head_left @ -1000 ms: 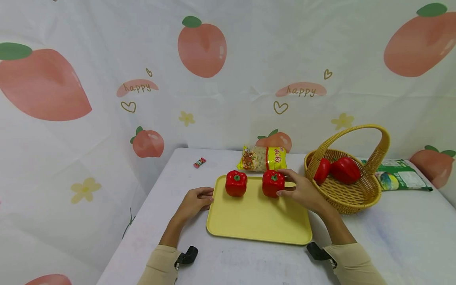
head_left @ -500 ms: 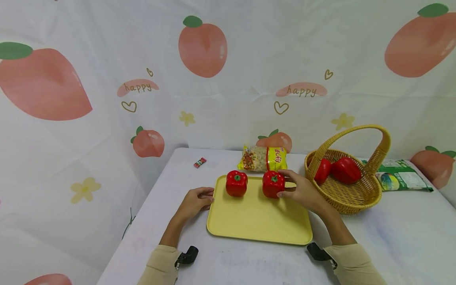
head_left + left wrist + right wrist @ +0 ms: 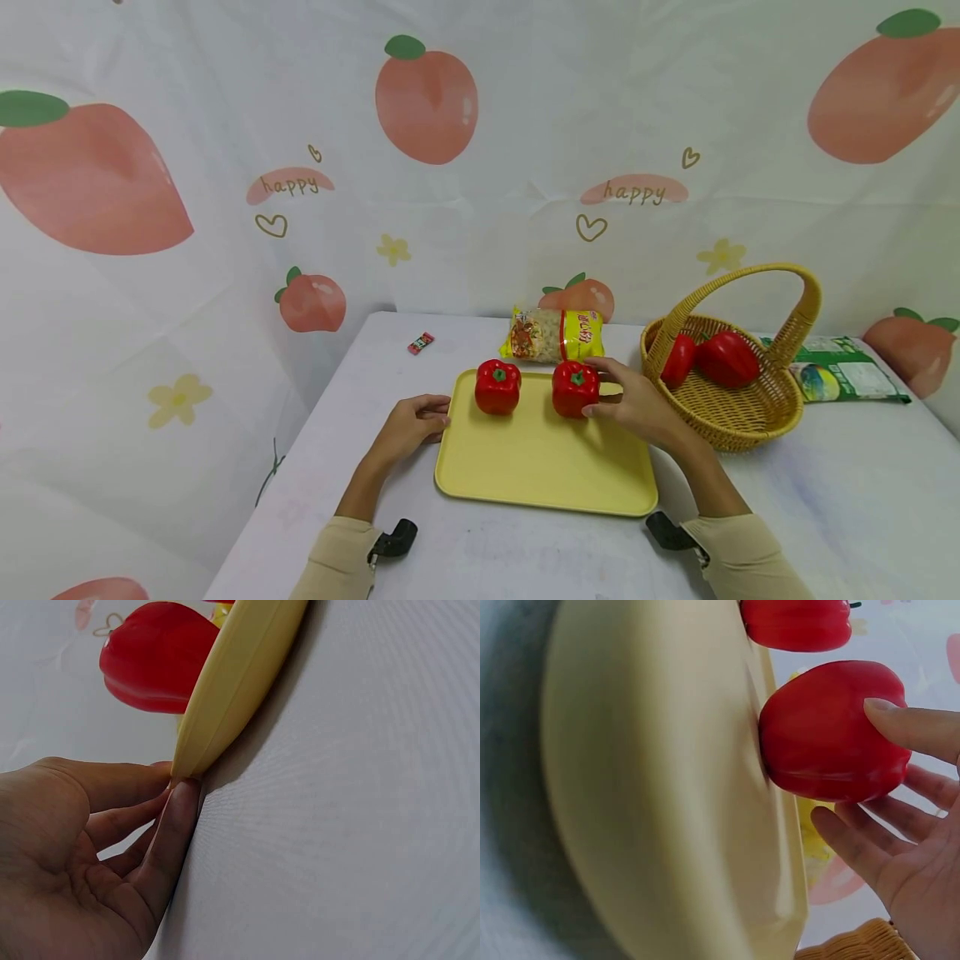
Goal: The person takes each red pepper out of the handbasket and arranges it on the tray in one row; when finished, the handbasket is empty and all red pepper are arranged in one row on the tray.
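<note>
Two red bell peppers stand upright on a yellow tray (image 3: 543, 467). My right hand (image 3: 637, 404) holds the right bell pepper (image 3: 574, 390) from its right side. In the right wrist view the thumb (image 3: 919, 729) lies on that pepper, with the other fingers around its far side, and its base rests on the tray. The left bell pepper (image 3: 497, 387) stands apart from both hands. At the tray's left edge, my left hand (image 3: 405, 427) pinches the rim; the left wrist view shows thumb and fingertips (image 3: 184, 799) meeting at the tray's corner.
A yellow wicker basket (image 3: 738, 417) with more red peppers (image 3: 727, 358) stands right of the tray. Behind the tray lies a yellow food packet (image 3: 555, 335). A green packet (image 3: 847, 371) lies at the far right, and a small red wrapper (image 3: 421, 342) at the back left.
</note>
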